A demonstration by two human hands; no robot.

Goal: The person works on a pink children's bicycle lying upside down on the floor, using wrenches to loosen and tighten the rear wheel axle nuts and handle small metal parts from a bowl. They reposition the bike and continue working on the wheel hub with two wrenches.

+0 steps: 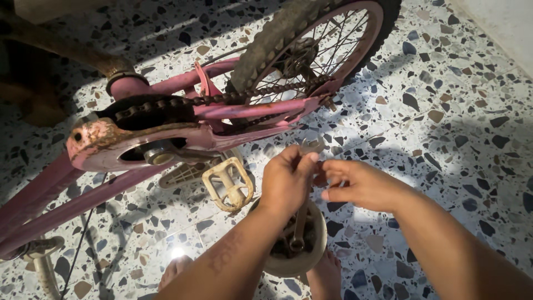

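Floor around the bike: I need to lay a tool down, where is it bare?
Bare floor lies right of the wheel and beyond the right hand. It is crowded by the pedal, the bowl under the left hand, and the feet.

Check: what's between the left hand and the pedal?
Head view: only bare terrazzo floor between left hand and the yellowed pedal. The hand holds a wrench; the bowl sits below it.

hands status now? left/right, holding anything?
Left hand: closed around a metal wrench, upright over the bowl.
Right hand: fingers curled beside it; whether it holds anything cannot be told.
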